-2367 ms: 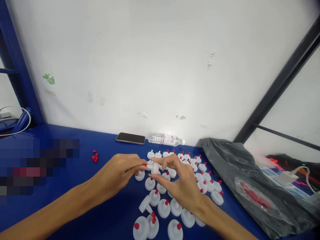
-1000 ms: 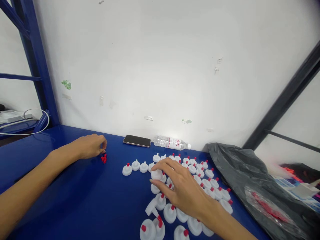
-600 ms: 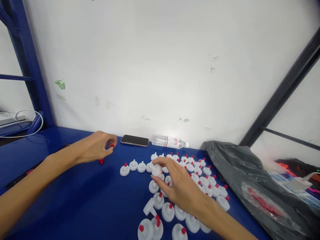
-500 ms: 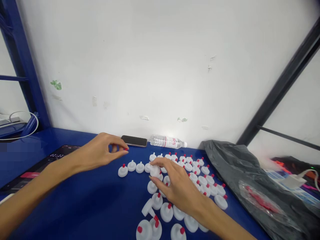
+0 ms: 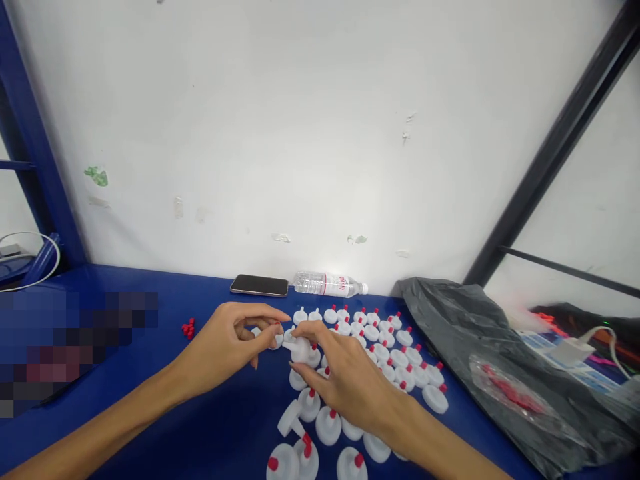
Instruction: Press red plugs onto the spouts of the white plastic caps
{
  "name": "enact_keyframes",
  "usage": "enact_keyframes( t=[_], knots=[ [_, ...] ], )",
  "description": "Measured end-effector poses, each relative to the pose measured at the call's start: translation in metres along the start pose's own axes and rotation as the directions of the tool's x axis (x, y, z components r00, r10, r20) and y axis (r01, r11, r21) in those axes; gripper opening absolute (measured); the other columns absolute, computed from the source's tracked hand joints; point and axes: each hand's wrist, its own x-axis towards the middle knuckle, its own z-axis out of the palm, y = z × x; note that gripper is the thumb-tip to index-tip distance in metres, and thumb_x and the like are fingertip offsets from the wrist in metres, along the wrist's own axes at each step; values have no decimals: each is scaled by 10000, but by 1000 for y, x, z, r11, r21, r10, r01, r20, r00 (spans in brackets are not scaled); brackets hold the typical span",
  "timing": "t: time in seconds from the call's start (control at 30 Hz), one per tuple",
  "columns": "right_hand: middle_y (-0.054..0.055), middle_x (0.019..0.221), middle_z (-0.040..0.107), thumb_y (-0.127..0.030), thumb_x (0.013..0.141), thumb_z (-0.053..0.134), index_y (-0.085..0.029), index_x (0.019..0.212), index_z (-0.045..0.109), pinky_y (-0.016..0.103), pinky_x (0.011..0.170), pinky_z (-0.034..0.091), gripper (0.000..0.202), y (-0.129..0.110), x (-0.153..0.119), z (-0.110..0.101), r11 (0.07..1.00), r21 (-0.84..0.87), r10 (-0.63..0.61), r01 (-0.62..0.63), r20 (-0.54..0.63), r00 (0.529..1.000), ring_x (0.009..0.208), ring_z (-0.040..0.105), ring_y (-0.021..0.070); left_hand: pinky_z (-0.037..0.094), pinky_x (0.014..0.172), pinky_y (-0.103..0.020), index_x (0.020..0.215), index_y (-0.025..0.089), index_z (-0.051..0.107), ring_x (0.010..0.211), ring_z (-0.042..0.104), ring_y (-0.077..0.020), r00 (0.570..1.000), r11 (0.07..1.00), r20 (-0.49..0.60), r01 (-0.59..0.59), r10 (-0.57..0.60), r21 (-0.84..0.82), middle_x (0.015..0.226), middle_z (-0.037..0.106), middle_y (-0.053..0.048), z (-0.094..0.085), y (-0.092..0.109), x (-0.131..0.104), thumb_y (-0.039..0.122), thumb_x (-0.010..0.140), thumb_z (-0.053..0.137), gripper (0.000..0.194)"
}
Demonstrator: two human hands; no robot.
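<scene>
My left hand (image 5: pixel 235 340) pinches a small red cap (image 5: pixel 278 323) between thumb and fingertips, close to the tip of a white piece. That white round piece with a short nozzle (image 5: pixel 299 348) is held by its disc in my right hand (image 5: pixel 345 373), nozzle turned left. Around and below my right hand many similar white pieces stand on the blue table (image 5: pixel 200 427); most carry red tips, like the one near the front (image 5: pixel 329 427). A few at the back, such as this one (image 5: pixel 300 316), have bare nozzles.
A small pile of red caps (image 5: pixel 189 328) lies left of my left hand. Along the wall are a dark phone (image 5: pixel 259 285) and a clear bottle (image 5: pixel 327 284). A grey plastic bag (image 5: pixel 450 333) bearing a packet of red pieces (image 5: pixel 515 390) covers the right side.
My left hand has moved right with the red cap, up to the white piece in my right hand. That piece is now tilted with its nozzle leftward. The view has shifted slightly.
</scene>
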Motion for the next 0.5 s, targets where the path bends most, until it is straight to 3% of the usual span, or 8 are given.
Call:
enact_keyframes(
  t=[0.2,0.3,0.5],
  knots=[
    [25,1139,761,-171,952,696,-274,1274,550,401,904,618,369,-1,2,0,999,40,-24,25,-43,999,1041,756,236,564,529,-209,1014,205,798,544,613,-90,997,999,75,-39,36,35,967,797,-43,7,9,-4,447,939,673,283],
    [40,1138,762,-171,959,679,-265,1252,552,411,908,620,333,1,1,2,999,32,-12,14,-81,997,1058,755,246,552,518,-201,1013,208,799,542,603,-88,997,1000,75,-23,22,15,933,796,-34,9,8,-4,438,933,686,269],
    [40,1172,757,-224,986,652,-286,1273,534,387,896,627,316,6,0,5,999,25,-22,25,-139,990,1088,754,243,546,496,-220,1068,192,775,690,683,-164,999,997,47,-22,26,-78,968,803,-82,11,3,-4,493,938,673,343]
  ],
)
